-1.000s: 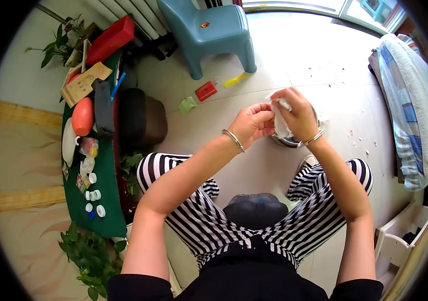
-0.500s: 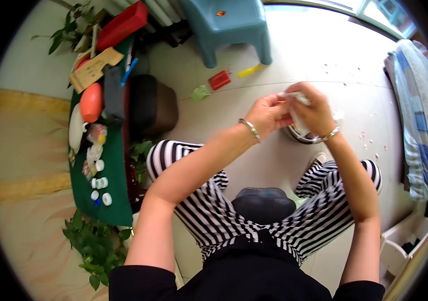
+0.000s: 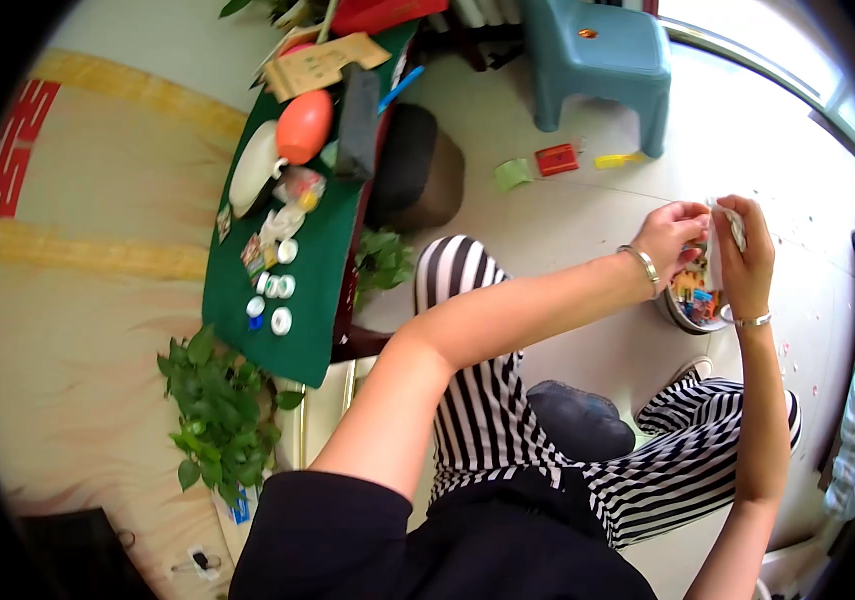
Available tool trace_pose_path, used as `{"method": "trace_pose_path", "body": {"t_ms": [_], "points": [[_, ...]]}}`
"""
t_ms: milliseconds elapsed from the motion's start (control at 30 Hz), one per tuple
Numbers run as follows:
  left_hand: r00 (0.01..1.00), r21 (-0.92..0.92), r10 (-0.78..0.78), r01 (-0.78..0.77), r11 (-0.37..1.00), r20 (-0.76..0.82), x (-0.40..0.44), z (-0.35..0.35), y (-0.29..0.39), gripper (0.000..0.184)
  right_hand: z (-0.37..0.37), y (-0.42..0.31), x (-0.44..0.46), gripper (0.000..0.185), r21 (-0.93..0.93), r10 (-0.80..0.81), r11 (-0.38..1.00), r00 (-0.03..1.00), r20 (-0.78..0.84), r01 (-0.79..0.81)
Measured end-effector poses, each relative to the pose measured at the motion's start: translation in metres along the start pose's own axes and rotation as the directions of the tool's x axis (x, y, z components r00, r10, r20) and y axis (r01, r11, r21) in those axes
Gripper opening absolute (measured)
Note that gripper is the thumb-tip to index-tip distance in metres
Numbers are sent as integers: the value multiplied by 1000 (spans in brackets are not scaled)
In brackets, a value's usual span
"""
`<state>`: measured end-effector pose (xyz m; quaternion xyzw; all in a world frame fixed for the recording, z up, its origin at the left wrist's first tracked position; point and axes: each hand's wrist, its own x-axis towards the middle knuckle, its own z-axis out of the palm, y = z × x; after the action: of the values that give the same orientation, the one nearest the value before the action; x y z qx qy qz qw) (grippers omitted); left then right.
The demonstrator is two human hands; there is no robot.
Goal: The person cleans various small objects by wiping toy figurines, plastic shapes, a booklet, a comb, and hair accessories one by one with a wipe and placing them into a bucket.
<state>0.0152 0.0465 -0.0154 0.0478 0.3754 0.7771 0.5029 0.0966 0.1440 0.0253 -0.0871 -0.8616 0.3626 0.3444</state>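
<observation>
My right hand (image 3: pixel 750 262) is closed around a crumpled white tissue (image 3: pixel 714 258), part of which hangs below the fingers. Close beside it, my left hand (image 3: pixel 673 238) has its fingers pinched together; what they hold, if anything, is too small to make out. Both hands are above a round bin (image 3: pixel 682 318) on the floor, filled with colourful wrappers and scraps. Part of the bin is hidden by the hands.
Along the left stands a green-topped table (image 3: pixel 304 345) with white caps, an orange-red balloon-like object (image 3: pixel 304 127) and a dark box (image 3: pixel 357 122). A blue plastic stool (image 3: pixel 602 60), a red packet (image 3: pixel 556 159) and a yellow item (image 3: pixel 617 160) are on the floor side.
The view has swung left, so the room appears shifted right. My hands have drawn slightly apart, with the white tissue staying in my right hand. More of the bin's contents show.
</observation>
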Motion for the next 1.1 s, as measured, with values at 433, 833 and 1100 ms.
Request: {"method": "trace_pose_path", "body": {"t_ms": [433, 833, 1100], "points": [[995, -61, -38, 43, 997, 88, 8, -10, -1, 19, 0, 25, -2, 9, -59, -15, 998, 998, -62, 12], [992, 147, -77, 62, 987, 97, -1, -4, 9, 23, -5, 25, -9, 11, 90, 92, 991, 995, 50, -96], [997, 505, -11, -31, 862, 78, -1, -3, 9, 26, -10, 27, -8, 10, -30, 42, 999, 997, 68, -40]]}}
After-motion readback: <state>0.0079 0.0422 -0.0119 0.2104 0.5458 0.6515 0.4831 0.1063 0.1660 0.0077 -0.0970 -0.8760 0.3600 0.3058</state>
